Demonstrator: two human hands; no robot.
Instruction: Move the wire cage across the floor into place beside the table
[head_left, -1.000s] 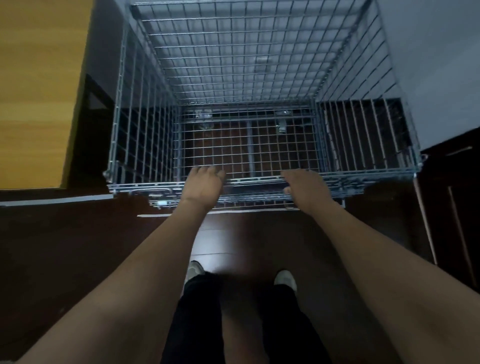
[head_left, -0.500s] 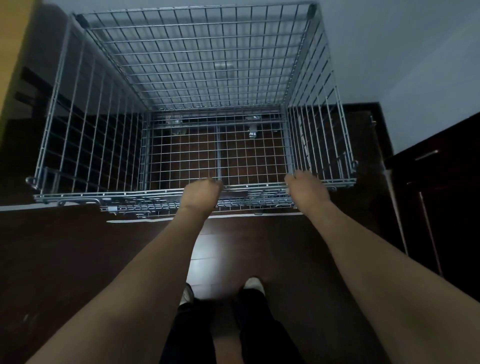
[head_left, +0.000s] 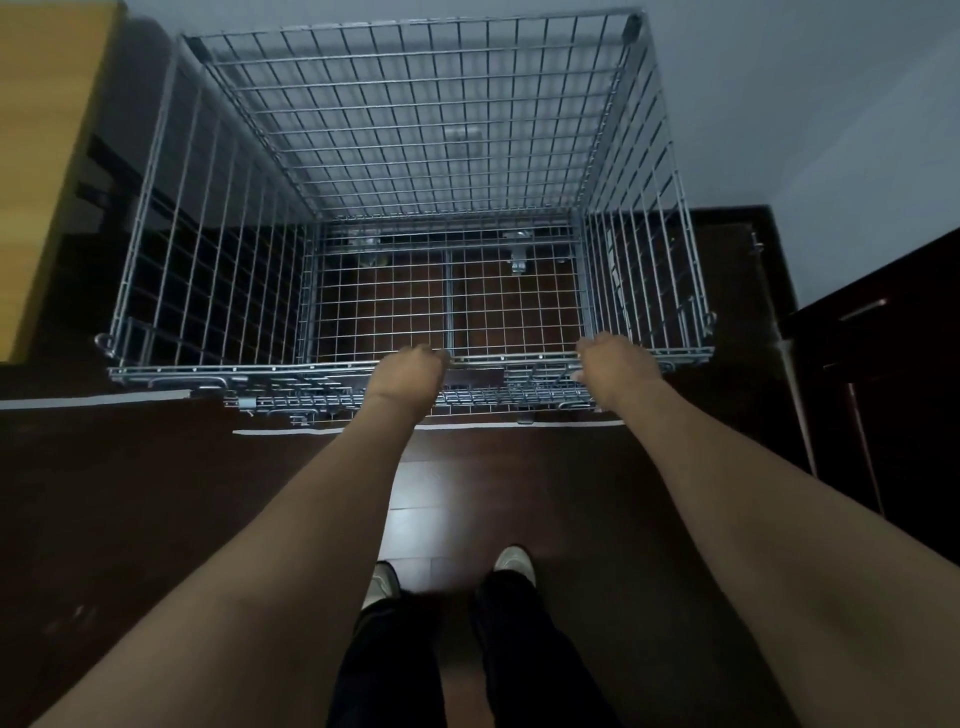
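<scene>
A large open-topped silver wire cage (head_left: 218, 291) stands on the dark wooden floor in front of me, its far side against a grey wall. My left hand (head_left: 402, 376) is curled over the cage's near top rail, a little left of centre. My right hand (head_left: 615, 366) grips the same rail further right. The yellow wooden table (head_left: 44, 156) is at the left edge, with a dark gap between it and the cage's left side.
A dark cabinet (head_left: 893, 374) stands close to the cage's right side. White tape strips (head_left: 93, 401) run along the floor under the near edge of the cage. My feet (head_left: 511, 564) are on the floor behind it.
The view has swung: the table slid out to the left, then came partly back into sight. Both hands have stayed on the near rail, and the right hand's fingers now wrap it.
</scene>
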